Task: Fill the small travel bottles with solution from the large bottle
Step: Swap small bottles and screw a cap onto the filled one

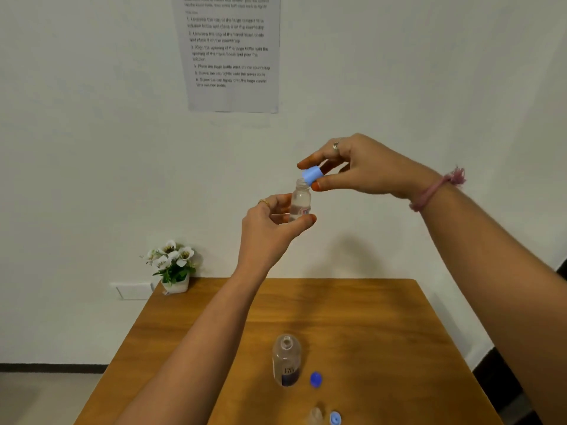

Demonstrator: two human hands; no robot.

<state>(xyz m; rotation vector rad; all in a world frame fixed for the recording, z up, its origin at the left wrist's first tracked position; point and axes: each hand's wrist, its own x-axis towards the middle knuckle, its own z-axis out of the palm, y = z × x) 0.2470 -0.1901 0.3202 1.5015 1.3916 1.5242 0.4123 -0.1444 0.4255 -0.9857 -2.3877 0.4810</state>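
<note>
We see the right hand (359, 167) raised before the white wall, its thumb and fingers pinching a light blue plastic screw cap (311, 175), tilted just above and to the right of the open neck of a small clear plastic travel bottle (301, 199). The left hand (273, 222) grips that bottle upright by its lower half, thumb in front, fingers behind, hiding part of its base.

Below the hands, on the brown wooden surface (383, 317), stands a large clear bottle with a dark blue label (287, 361), uncapped, with a dark blue round cap (316, 379) just to its right. At the near edge we make out the top of a second small clear bottle (315, 416) and a light blue cap (335, 418) beside it, both cut off by the frame.

At the surface's far left corner sits a white pot of white artificial flowers (173, 265). A printed instruction sheet (231, 53) is on the wall above.
</note>
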